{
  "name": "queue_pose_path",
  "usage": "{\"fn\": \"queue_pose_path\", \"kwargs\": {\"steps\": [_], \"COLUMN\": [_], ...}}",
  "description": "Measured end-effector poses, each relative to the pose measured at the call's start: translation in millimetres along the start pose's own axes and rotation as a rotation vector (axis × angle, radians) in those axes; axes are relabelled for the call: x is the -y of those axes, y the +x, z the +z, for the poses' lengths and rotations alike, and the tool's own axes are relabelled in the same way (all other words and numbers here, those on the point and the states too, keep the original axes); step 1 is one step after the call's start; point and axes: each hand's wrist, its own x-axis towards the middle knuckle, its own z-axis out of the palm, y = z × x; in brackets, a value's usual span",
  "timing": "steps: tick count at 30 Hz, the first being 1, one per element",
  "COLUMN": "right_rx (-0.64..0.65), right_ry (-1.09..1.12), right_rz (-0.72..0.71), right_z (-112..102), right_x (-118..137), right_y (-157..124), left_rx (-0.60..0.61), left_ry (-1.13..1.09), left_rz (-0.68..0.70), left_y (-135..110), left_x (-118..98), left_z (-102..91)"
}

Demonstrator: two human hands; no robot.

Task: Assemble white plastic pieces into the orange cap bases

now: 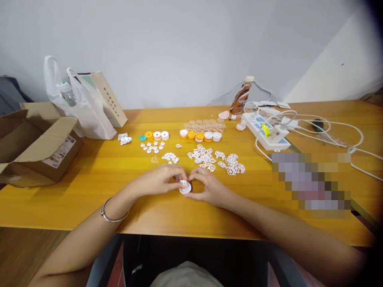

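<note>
Both hands meet at the middle of the wooden table (89,187). My left hand (163,178) and my right hand (206,185) pinch a small round white plastic disc (185,187) between their fingertips, just above the tabletop. A silver bangle (113,213) circles my left wrist. Beyond the hands lie heaps of white lattice pieces (215,159), small white studs (153,146), and rows of white and orange round caps (200,136) with clear cups behind them.
An open cardboard box (36,143) sits at the left, with a white plastic bag (80,105) and a paper bag behind it. A brown drink bottle (241,97), a white power strip (266,131) and looping cables occupy the right.
</note>
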Motion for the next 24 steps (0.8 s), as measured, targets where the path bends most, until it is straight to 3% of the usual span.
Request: {"fn": "queue_pose_path", "kwargs": {"steps": [11, 24], "right_rx": [-0.006, 0.003], "right_ry": [-0.010, -0.037], "right_rz": [-0.028, -0.008], "right_z": [0.4, 2.1], "right_x": [-0.3, -0.4], "right_y": [1.0, 1.6], "left_rx": [0.022, -0.019], "left_ry": [0.053, -0.043], "left_rz": [0.010, 0.002], "left_y": [1.9, 5.0], "left_x": [-3.0, 3.3], "left_z": [6.4, 7.6]}}
